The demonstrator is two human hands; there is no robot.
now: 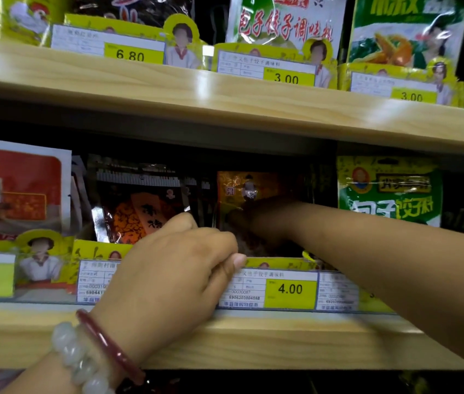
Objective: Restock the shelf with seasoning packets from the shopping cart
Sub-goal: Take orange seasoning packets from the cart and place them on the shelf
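head view | single camera, faces forward at shelf (225,336), slightly downward | very near, just behind left hand (173,268) | right hand (256,220) reaches beyond it

Two light wood-grain shelf boards (225,95) crossing the frame, yellow price tags (290,290) along their edges, dark recesses behind

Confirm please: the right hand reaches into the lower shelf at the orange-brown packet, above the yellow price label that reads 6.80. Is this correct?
Not quite. In the head view the price label below the orange-brown packet reads 4.00, not 6.80. The rest holds: the right hand reaches into the lower shelf at that packet.
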